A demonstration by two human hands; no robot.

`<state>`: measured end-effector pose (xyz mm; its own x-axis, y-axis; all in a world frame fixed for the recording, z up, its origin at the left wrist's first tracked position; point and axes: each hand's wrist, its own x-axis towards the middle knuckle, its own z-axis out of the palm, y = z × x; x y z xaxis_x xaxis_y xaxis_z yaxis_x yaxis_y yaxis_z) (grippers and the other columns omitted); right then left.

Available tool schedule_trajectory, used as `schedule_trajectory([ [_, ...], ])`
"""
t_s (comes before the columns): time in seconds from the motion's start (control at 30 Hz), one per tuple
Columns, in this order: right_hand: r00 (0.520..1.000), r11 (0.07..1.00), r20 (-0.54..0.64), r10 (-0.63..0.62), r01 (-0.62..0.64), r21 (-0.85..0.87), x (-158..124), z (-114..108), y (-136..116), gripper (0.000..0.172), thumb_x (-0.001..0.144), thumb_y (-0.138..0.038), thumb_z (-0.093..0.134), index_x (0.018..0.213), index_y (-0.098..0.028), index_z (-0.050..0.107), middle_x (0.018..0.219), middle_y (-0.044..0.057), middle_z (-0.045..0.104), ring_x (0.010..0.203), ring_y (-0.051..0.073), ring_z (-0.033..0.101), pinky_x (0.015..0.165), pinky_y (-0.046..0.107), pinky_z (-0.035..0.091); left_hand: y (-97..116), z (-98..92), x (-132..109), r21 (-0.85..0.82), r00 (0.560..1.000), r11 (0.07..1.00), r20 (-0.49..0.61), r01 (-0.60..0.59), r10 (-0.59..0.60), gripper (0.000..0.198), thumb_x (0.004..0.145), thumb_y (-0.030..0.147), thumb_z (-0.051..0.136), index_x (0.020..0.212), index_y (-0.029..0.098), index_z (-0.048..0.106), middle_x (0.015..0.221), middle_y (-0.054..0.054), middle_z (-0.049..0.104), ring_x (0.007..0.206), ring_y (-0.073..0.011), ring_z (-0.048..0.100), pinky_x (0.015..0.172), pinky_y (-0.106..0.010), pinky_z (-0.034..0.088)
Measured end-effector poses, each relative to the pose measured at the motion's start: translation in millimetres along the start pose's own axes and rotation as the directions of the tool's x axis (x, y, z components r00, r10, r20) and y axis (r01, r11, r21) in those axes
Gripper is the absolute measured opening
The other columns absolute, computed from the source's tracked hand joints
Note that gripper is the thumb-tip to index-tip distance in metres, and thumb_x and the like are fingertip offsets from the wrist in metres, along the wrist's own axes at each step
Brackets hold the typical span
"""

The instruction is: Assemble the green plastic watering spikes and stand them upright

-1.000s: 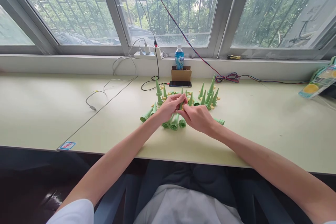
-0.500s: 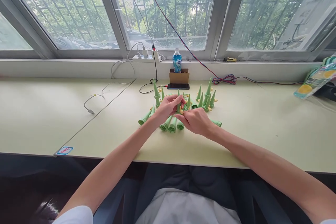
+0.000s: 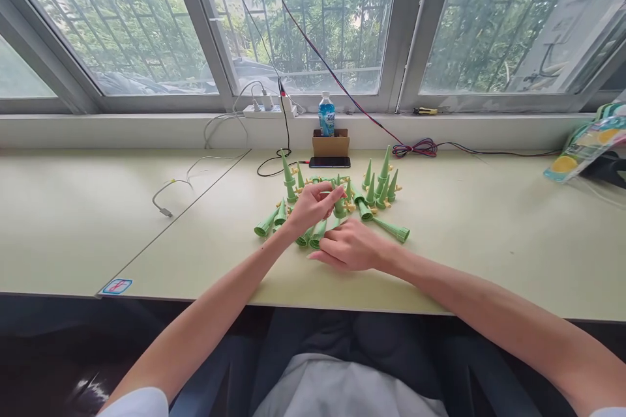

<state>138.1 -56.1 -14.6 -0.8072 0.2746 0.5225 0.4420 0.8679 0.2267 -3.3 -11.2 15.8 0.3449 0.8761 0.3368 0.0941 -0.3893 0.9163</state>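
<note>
Near the middle of the table, my left hand (image 3: 315,205) pinches a green plant watering spike (image 3: 339,207), tip up, with a small yellow valve at its side. Just in front of it and to the right is my right hand (image 3: 351,245), its fingers curled down over the lying spikes. Whatever its fingertips hold is hidden beneath it. Beside that hand, the open ribbed end of a lying watering spike (image 3: 317,239) shows. Another lying spike (image 3: 394,229) points its wide end to the right.
More spikes stand upright at the back right (image 3: 383,176) and back left (image 3: 287,172). Behind them are a phone (image 3: 330,162), a cardboard box (image 3: 330,145) and a blue bottle (image 3: 327,116). Cables (image 3: 415,148) run along the back; a plastic package (image 3: 577,156) lies far right.
My right hand has come away from the spike in my left hand and moved down toward the lying spikes. My left hand still holds its spike. The view has shifted slightly.
</note>
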Motion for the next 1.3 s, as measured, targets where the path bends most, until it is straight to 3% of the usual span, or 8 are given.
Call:
schedule_trajectory([
  [0.27,0.992,0.998,-0.112,-0.061,0.062,0.011,-1.0,5.9,-3.6,0.055,0.103,-0.041,0.033,0.058,-0.016,0.05,0.049,-0.003,0.043,0.045,0.008,0.023,0.051,0.027,0.017,-6.8,4.9,1.0,0.029,0.999,1.0,0.039,0.003,-0.004,0.04,0.085,0.053,0.063,0.084,0.012,0.066,0.058,-0.002,0.063,0.042,-0.0093,0.054,0.043,-0.022,0.044],
  [0.5,0.964,0.99,-0.234,-0.125,0.137,0.034,0.3,1.7,-16.5,0.055,0.101,-0.043,0.04,0.053,-0.016,0.043,0.046,-0.005,0.037,0.046,0.008,0.022,0.049,0.027,0.016,-12.8,11.7,0.3,0.097,0.991,0.994,0.127,-0.057,0.045,0.037,0.082,0.051,0.066,0.081,0.014,0.067,0.062,-0.003,0.065,0.052,-0.0136,0.062,0.053,-0.026,0.052],
  [0.67,0.96,0.98,-0.217,-0.176,0.191,0.05,0.1,4.2,-27.1,0.055,0.1,-0.046,0.041,0.054,-0.017,0.042,0.046,-0.005,0.035,0.046,0.009,0.023,0.049,0.027,0.017,-15.4,16.4,0.3,0.237,0.989,0.968,0.141,-0.081,0.048,0.032,0.082,0.046,0.067,0.076,0.016,0.066,0.064,-0.003,0.067,0.053,-0.0141,0.063,0.057,-0.028,0.053],
  [0.97,0.959,0.981,-0.219,-0.18,0.192,0.033,-2.4,13.5,-26.6,0.053,0.099,-0.049,0.042,0.056,-0.018,0.042,0.047,-0.006,0.035,0.047,0.009,0.023,0.05,0.028,0.016,-14.5,18.9,0.0,0.312,0.993,0.947,0.106,-0.081,0.05,0.024,0.084,0.042,0.066,0.083,0.017,0.063,0.06,0.0,0.065,0.052,-0.0149,0.063,0.059,-0.028,0.053],
  [1.2,0.956,0.978,-0.218,-0.196,0.206,0.025,-0.1,8.7,-27.2,0.054,0.099,-0.05,0.041,0.056,-0.018,0.042,0.046,-0.006,0.034,0.046,0.009,0.023,0.049,0.028,0.016,-16.5,20.1,1.0,0.368,0.99,0.921,0.092,-0.13,0.103,0.026,0.083,0.043,0.068,0.089,0.019,0.06,0.07,0.0,0.065,0.057,-0.0135,0.06,0.06,-0.027,0.05],
  [1.3,0.954,0.977,-0.222,-0.201,0.211,0.019,-0.5,8.5,-27.4,0.054,0.099,-0.05,0.042,0.056,-0.018,0.042,0.046,-0.006,0.035,0.046,0.009,0.023,0.05,0.028,0.017,-14.6,18.4,-1.6,0.44,0.979,0.876,0.039,-0.199,0.202,0.029,0.082,0.045,0.069,0.091,0.02,0.058,0.073,0.0,0.062,0.061,-0.0132,0.057,0.062,-0.026,0.048],
])
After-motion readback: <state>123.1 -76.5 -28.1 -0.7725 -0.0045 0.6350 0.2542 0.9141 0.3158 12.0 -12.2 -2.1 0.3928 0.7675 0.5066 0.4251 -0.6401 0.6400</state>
